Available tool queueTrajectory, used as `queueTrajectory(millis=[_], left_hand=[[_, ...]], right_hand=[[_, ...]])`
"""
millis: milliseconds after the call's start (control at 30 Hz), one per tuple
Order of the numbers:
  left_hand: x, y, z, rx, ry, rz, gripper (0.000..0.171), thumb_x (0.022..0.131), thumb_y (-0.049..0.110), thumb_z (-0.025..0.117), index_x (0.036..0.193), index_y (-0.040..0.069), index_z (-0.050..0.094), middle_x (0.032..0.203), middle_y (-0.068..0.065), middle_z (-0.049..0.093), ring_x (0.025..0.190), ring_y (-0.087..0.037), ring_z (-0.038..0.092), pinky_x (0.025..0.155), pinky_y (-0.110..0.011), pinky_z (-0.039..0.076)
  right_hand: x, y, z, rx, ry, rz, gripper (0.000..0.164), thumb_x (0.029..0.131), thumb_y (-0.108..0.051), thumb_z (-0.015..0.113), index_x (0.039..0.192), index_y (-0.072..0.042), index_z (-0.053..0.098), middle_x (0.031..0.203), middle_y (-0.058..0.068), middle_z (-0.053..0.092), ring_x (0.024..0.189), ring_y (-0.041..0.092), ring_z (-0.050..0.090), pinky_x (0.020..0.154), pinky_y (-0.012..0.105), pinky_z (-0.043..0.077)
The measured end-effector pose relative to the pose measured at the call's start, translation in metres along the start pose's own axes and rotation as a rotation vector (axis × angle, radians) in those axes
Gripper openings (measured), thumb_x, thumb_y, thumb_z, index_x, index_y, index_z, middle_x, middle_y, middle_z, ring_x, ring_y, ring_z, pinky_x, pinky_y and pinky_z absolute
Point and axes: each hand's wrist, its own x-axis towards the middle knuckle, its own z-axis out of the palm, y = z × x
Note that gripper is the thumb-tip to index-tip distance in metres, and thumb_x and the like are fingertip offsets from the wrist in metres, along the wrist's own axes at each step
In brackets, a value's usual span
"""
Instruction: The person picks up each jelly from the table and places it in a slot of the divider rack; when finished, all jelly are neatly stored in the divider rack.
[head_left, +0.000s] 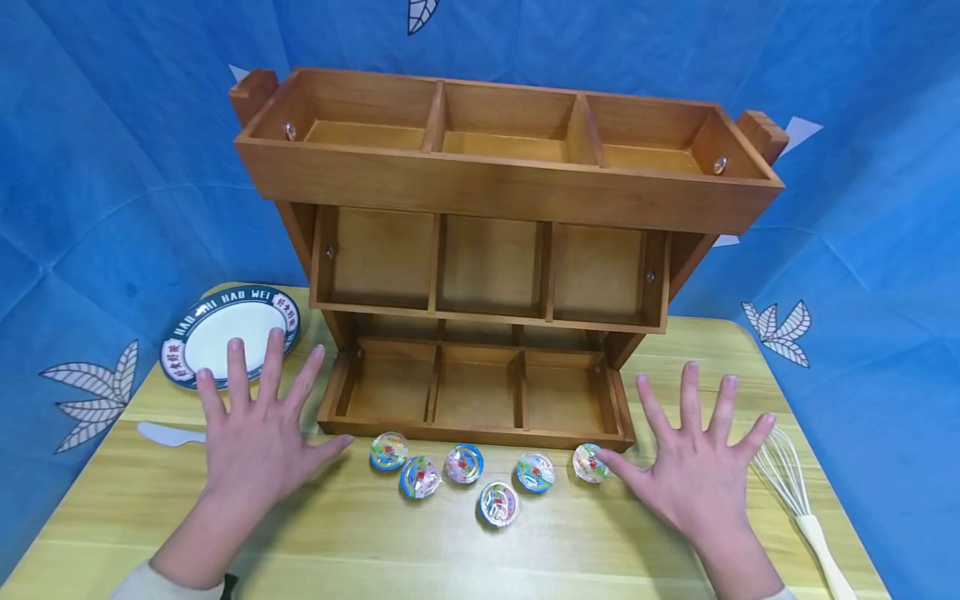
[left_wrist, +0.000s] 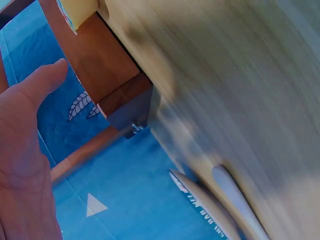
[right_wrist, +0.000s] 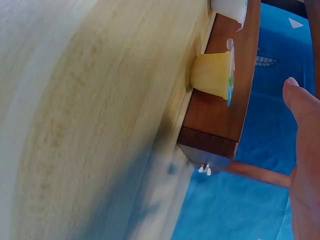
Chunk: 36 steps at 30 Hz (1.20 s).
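Both hands hold nothing, their fingers spread wide over the table. My left hand [head_left: 255,446] is left of the wooden three-tier rack [head_left: 510,190], its thumb pointing toward the leftmost jelly cup [head_left: 388,451]. On the right side, my right hand [head_left: 701,479] has its thumb tip overlapping the edge of the rightmost jelly cup [head_left: 589,462] in the head view. Several small cups with shiny printed lids stand in front of the rack. In the right wrist view, a yellow jelly cup [right_wrist: 210,75] stands upright beside the rack's bottom tier.
Each rack tier has three compartments with nothing in them. A round plate [head_left: 174,329] with a dark patterned rim lies back left. A white flat-bladed utensil [head_left: 168,434] is partly hidden by the left hand. A whisk [head_left: 813,533] lies far right. Blue cloth [head_left: 862,208] surrounds the table.
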Motion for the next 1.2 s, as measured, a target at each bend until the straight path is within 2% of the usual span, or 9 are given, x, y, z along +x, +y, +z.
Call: queueTrajectory(millis=[100, 300, 533, 700, 800, 900, 1033, 1133, 1200], left_hand=[[0.000, 0.000, 0.000, -0.036, 0.014, -0.004, 0.123, 0.066, 0.088, 0.061, 0.162, 0.031, 0.007, 0.160, -0.010, -0.027, 0.139, -0.043, -0.032, 0.105, -0.064, -0.023], [0.001, 0.003, 0.003, -0.191, 0.120, 0.001, 0.121, 0.067, 0.082, 0.067, 0.161, 0.026, 0.016, 0.163, -0.013, -0.020, 0.142, -0.047, -0.022, 0.107, -0.068, -0.017], [-0.009, 0.019, 0.009, -0.480, 0.162, 0.006, 0.120, 0.070, 0.063, 0.081, 0.162, 0.021, 0.015, 0.163, -0.019, -0.014, 0.143, -0.054, -0.007, 0.109, -0.073, 0.000], [-0.023, 0.033, 0.009, -0.683, 0.130, -0.059, 0.121, 0.073, 0.053, 0.085, 0.162, 0.023, 0.010, 0.164, -0.017, -0.013, 0.144, -0.053, 0.004, 0.098, -0.080, 0.022], [-0.029, 0.040, 0.007, -0.777, 0.116, -0.124, 0.120, 0.074, 0.048, 0.087, 0.162, 0.026, 0.009, 0.164, -0.016, -0.008, 0.144, -0.051, 0.010, 0.092, -0.082, 0.028], [-0.034, 0.046, 0.008, -0.867, 0.159, -0.161, 0.116, 0.073, 0.038, 0.089, 0.161, 0.021, 0.016, 0.161, -0.022, 0.009, 0.140, -0.048, 0.023, 0.095, -0.077, 0.032], [-0.040, 0.052, 0.010, -0.958, 0.224, -0.167, 0.104, 0.072, 0.024, 0.091, 0.155, 0.008, 0.031, 0.141, -0.026, 0.037, 0.116, -0.040, 0.047, 0.094, -0.061, 0.045], [-0.042, 0.055, 0.015, -1.020, 0.195, -0.174, 0.092, 0.074, 0.018, 0.090, 0.149, 0.002, 0.039, 0.131, -0.022, 0.048, 0.106, -0.036, 0.054, 0.091, -0.052, 0.051], [-0.042, 0.056, 0.020, -1.062, 0.154, -0.174, 0.085, 0.076, 0.016, 0.089, 0.145, 0.000, 0.043, 0.129, -0.020, 0.053, 0.107, -0.034, 0.057, 0.092, -0.046, 0.052]], right_hand=[[0.001, 0.001, 0.001, 0.038, 0.005, 0.004, 0.108, 0.073, -0.090, 0.049, 0.160, -0.038, 0.012, 0.163, 0.013, -0.018, 0.140, 0.045, -0.027, 0.097, 0.070, -0.026], [0.004, 0.001, 0.004, 0.209, 0.067, 0.029, 0.103, 0.077, -0.079, 0.062, 0.160, -0.033, 0.021, 0.164, 0.013, -0.013, 0.143, 0.044, -0.023, 0.102, 0.071, -0.020], [0.009, -0.003, 0.008, 0.555, 0.157, 0.051, 0.092, 0.083, -0.048, 0.077, 0.159, -0.025, 0.030, 0.165, 0.014, 0.001, 0.147, 0.044, -0.007, 0.105, 0.078, 0.001], [0.012, -0.004, 0.018, 0.810, 0.145, 0.098, 0.085, 0.085, -0.027, 0.080, 0.157, -0.026, 0.034, 0.165, 0.009, 0.011, 0.146, 0.041, 0.006, 0.101, 0.080, 0.017], [0.015, -0.005, 0.025, 0.927, 0.122, 0.115, 0.079, 0.088, -0.017, 0.077, 0.156, -0.025, 0.037, 0.162, 0.008, 0.023, 0.144, 0.037, 0.021, 0.103, 0.069, 0.030], [0.018, -0.008, 0.029, 1.060, 0.075, 0.150, 0.074, 0.091, -0.010, 0.074, 0.155, -0.021, 0.039, 0.157, 0.006, 0.033, 0.137, 0.034, 0.035, 0.102, 0.046, 0.044], [0.022, -0.008, 0.031, 1.280, 0.007, 0.220, 0.062, 0.094, -0.001, 0.066, 0.151, -0.012, 0.043, 0.150, 0.007, 0.042, 0.129, 0.031, 0.045, 0.095, 0.022, 0.047], [0.022, -0.006, 0.031, 1.420, -0.030, 0.265, 0.054, 0.096, 0.002, 0.061, 0.147, -0.005, 0.046, 0.146, 0.008, 0.045, 0.126, 0.028, 0.048, 0.092, 0.019, 0.048], [0.023, -0.005, 0.032, 1.494, -0.051, 0.298, 0.051, 0.096, 0.002, 0.060, 0.145, -0.002, 0.047, 0.144, 0.009, 0.046, 0.124, 0.027, 0.049, 0.090, 0.020, 0.049]])
